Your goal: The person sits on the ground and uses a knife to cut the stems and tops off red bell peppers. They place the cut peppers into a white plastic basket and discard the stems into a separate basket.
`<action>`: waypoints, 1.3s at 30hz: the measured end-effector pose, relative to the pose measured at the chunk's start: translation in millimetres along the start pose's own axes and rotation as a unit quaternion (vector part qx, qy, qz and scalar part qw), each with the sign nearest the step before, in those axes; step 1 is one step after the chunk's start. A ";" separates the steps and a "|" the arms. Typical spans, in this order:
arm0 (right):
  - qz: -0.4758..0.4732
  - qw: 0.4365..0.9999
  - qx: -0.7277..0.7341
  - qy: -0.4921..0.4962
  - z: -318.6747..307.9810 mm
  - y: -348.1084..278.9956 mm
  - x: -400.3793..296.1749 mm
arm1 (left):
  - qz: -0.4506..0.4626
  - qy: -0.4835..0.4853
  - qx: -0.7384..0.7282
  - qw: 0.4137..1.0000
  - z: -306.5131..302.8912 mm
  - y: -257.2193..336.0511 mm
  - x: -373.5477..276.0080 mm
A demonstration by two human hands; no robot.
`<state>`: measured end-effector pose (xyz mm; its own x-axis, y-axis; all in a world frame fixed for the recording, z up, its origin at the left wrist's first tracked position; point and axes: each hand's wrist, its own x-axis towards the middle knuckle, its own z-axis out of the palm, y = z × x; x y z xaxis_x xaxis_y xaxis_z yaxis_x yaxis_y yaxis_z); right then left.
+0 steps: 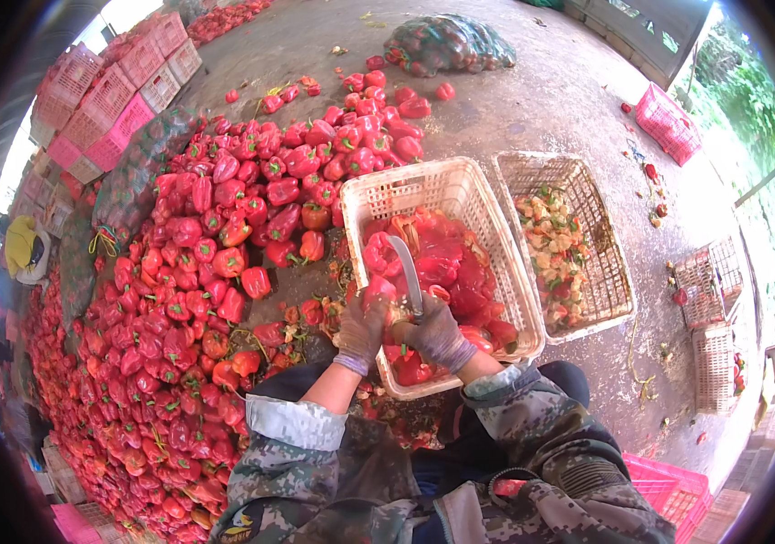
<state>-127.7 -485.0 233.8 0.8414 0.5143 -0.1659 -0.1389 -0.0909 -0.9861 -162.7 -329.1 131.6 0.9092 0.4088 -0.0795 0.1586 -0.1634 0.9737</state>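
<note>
My gloved left hand (363, 330) grips a red bell pepper (380, 288) over the near left part of a white plastic crate (459, 175). In my gloved right hand (438, 334) is a knife (408, 272) with a curved blade, its tip pointing up and away from me. Both hands are close together, and the fingers partly hide the pepper. Cut, opened red peppers (442, 262) fill much of the crate below. Against its right side stands a second, dirtier crate (608, 275), holding pale pepper cores with green stems (552, 248).
A large heap of whole red peppers (176, 313) spreads along my left. Filled mesh sacks (452, 44) lie beyond and beside it. Stacked crates (112, 95) stand at the far left. Pink and pale crates (667, 124) sit to the right on the concrete floor (530, 102).
</note>
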 end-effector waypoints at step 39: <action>0.132 0.956 -0.191 0.180 -22.5 31.5 99.1 | -0.028 -0.083 0.716 0.692 -254.7 -289.5 18.0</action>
<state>-36.9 -456.1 186.4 0.9380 0.1111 -0.3283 -0.2278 -0.5164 -0.8255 -290.4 -45.7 -97.4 0.8990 0.3613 -0.2476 0.3065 -0.9227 -0.2338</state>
